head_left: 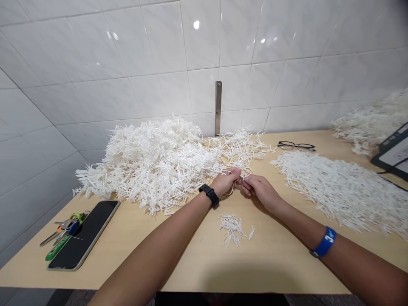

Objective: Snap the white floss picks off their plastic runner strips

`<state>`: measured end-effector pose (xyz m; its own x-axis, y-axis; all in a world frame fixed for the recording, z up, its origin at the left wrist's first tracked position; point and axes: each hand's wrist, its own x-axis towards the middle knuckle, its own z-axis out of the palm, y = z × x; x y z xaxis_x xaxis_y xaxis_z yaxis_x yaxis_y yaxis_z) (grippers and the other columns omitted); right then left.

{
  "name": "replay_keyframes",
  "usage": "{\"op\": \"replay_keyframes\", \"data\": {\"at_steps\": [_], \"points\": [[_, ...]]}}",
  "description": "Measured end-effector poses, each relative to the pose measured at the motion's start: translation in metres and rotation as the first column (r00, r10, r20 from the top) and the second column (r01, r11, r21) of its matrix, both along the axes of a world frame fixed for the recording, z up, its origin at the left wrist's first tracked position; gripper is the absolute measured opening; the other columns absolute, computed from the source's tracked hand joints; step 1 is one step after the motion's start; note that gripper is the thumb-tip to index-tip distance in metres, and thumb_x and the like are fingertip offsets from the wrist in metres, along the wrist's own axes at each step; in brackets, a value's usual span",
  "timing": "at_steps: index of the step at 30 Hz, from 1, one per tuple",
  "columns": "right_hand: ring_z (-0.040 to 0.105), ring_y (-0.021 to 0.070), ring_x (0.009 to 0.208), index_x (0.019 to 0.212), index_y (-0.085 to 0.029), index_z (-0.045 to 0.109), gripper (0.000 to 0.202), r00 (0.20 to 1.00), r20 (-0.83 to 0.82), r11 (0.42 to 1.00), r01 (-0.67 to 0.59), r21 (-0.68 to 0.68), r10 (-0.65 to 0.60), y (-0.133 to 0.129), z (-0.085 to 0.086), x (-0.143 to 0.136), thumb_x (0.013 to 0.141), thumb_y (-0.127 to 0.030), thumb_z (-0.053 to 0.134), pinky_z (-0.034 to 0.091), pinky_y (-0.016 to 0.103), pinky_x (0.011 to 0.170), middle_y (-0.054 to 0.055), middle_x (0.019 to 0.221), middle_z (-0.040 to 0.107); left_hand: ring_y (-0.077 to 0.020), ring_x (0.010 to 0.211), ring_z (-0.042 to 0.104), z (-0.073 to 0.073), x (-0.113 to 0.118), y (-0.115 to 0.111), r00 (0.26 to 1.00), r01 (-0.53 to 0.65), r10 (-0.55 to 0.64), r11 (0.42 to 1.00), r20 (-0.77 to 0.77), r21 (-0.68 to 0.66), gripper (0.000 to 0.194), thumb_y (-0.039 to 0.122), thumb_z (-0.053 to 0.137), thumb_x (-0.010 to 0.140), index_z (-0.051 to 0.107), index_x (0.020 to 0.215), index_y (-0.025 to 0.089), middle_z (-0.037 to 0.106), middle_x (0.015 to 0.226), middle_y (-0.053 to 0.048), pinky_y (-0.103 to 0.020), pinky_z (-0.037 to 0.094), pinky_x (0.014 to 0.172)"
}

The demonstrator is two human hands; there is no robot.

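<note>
My left hand, below a black watch strap, pinches thin white strands at the right edge of a large heap of white strands. Close beside it, my right hand has its fingertips closed on the same white strands. A blue wristband is on my right forearm. A small pile of short white pieces lies on the table in front of my hands. To the right, a wide flat pile of white strands is spread out.
On the wooden table, a phone and keys lie at the left. Eyeglasses rest near the tiled wall. Another white pile and a dark-framed object are at the far right. A metal bracket stands against the wall.
</note>
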<state>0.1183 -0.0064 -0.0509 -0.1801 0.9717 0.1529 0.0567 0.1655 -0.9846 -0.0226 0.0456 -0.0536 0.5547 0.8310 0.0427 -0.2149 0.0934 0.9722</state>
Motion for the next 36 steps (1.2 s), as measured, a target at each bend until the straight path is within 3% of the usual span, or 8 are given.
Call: {"op": "replay_keyframes", "data": {"at_steps": [4, 7, 11, 19, 25, 30, 33, 36], "points": [[0.039, 0.0123, 0.048, 0.052, -0.021, 0.044, 0.059, 0.997, 0.079, 1.000, 0.013, 0.007, -0.014, 0.002, -0.001, -0.001, 0.084, -0.069, 0.049, 0.031, 0.029, 0.050, -0.001, 0.047, 0.043, -0.0089, 0.055, 0.048, -0.004, 0.000, 0.003, 0.999, 0.044, -0.045, 0.999, 0.024, 0.015, 0.044, 0.052, 0.064, 0.082, 0.048, 0.064, 0.015, 0.050, 0.060, 0.002, -0.023, 0.041, 0.058], [0.038, 0.0119, 0.047, 0.049, -0.020, 0.044, 0.063, 0.991, 0.111, 0.997, 0.070, 0.015, -0.071, 0.004, -0.002, -0.001, 0.081, -0.074, 0.049, 0.031, 0.029, 0.050, -0.001, 0.045, 0.042, -0.0084, 0.053, 0.045, -0.003, 0.000, 0.002, 0.999, 0.037, -0.035, 0.997, -0.026, 0.072, 0.042, 0.049, 0.064, 0.083, 0.050, 0.062, 0.015, 0.050, 0.057, 0.001, -0.022, 0.037, 0.055], [0.039, 0.0115, 0.049, 0.050, -0.020, 0.044, 0.060, 0.993, 0.105, 0.999, 0.047, 0.026, -0.050, 0.004, -0.002, 0.001, 0.083, -0.070, 0.051, 0.031, 0.028, 0.051, -0.002, 0.047, 0.042, -0.0094, 0.054, 0.048, 0.000, 0.000, -0.001, 0.997, 0.045, -0.038, 0.993, -0.063, 0.111, 0.038, 0.046, 0.064, 0.082, 0.053, 0.064, 0.015, 0.054, 0.058, -0.001, -0.022, 0.035, 0.054], [0.032, 0.0099, 0.051, 0.052, -0.020, 0.040, 0.053, 0.987, 0.159, 0.999, 0.003, 0.052, -0.011, 0.002, 0.004, 0.001, 0.080, -0.060, 0.059, 0.026, 0.026, 0.050, -0.004, 0.051, 0.037, -0.0068, 0.049, 0.041, -0.006, -0.001, 0.003, 0.999, 0.039, -0.039, 0.999, -0.004, -0.017, 0.041, 0.048, 0.065, 0.081, 0.046, 0.063, 0.016, 0.047, 0.056, 0.002, -0.020, 0.030, 0.048], [0.033, 0.0109, 0.053, 0.064, -0.018, 0.055, 0.036, 0.981, 0.194, 0.998, -0.003, 0.064, -0.009, 0.003, 0.004, 0.007, 0.080, -0.050, 0.059, 0.027, 0.026, 0.050, -0.003, 0.054, 0.040, -0.0061, 0.045, 0.035, -0.005, -0.002, 0.001, 0.995, 0.100, -0.098, 0.990, 0.019, -0.103, 0.041, 0.047, 0.069, 0.076, 0.043, 0.063, 0.018, 0.044, 0.056, 0.004, -0.019, 0.022, 0.042], [0.039, 0.0129, 0.060, 0.057, -0.019, 0.044, 0.042, 0.963, 0.256, 0.980, -0.125, 0.157, 0.082, -0.002, 0.003, 0.002, 0.084, -0.050, 0.055, 0.031, 0.027, 0.056, -0.001, 0.059, 0.042, -0.0080, 0.052, 0.040, 0.001, -0.005, 0.003, 0.982, 0.080, -0.050, 0.984, 0.184, -0.160, 0.035, 0.030, 0.064, 0.081, 0.038, 0.061, 0.018, 0.039, 0.056, 0.003, -0.020, 0.036, 0.053], [0.037, 0.0120, 0.059, 0.058, -0.019, 0.043, 0.044, 0.940, 0.299, 0.966, -0.216, 0.144, 0.166, -0.006, 0.000, -0.005, 0.086, -0.050, 0.054, 0.032, 0.028, 0.058, -0.002, 0.060, 0.042, -0.0093, 0.056, 0.042, 0.002, -0.006, 0.004, 0.957, 0.110, -0.057, 0.978, 0.285, -0.176, 0.031, 0.025, 0.062, 0.083, 0.041, 0.062, 0.018, 0.038, 0.056, 0.003, -0.022, 0.041, 0.062], [0.041, 0.0116, 0.058, 0.062, -0.017, 0.050, 0.043, 0.943, 0.257, 0.969, -0.238, 0.074, 0.212, -0.007, -0.002, -0.008, 0.089, -0.051, 0.052, 0.033, 0.027, 0.056, 0.000, 0.061, 0.049, -0.0096, 0.057, 0.044, 0.001, -0.005, 0.004, 0.959, 0.121, -0.067, 0.976, 0.277, -0.182, 0.030, 0.028, 0.064, 0.083, 0.044, 0.064, 0.017, 0.042, 0.058, 0.003, -0.022, 0.040, 0.061]]}}
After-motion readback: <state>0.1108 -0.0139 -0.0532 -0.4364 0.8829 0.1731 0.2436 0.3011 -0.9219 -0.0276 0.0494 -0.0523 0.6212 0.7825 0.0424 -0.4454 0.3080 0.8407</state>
